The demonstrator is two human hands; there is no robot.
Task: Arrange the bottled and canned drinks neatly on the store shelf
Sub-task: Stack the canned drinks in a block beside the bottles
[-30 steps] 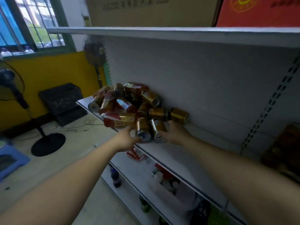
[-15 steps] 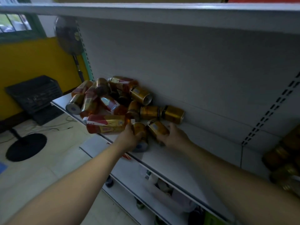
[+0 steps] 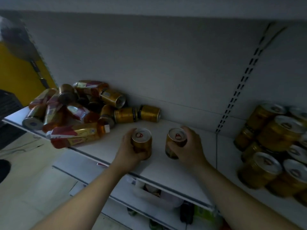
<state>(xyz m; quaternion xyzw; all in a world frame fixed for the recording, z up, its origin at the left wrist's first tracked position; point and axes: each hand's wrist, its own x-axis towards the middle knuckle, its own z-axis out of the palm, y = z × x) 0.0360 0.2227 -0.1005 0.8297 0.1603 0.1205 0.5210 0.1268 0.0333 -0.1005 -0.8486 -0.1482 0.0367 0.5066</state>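
Observation:
My left hand grips a gold can held upright over the white shelf. My right hand grips a second gold can, also upright, a short way to the right of the first. To the left lies a jumbled pile of cans and red-and-gold bottles, most on their sides. On the right, gold cans stand stacked in rows.
A grey back panel closes the shelf behind, with a slotted upright between the sections. Another shelf hangs overhead. Lower shelves hold bottles and packets. A yellow wall and a fan are at the left.
Both hands have each lifted a gold can out of the pile's near edge, turned it upright and carried it rightward. The view has swung right, bringing the stacked cans into sight.

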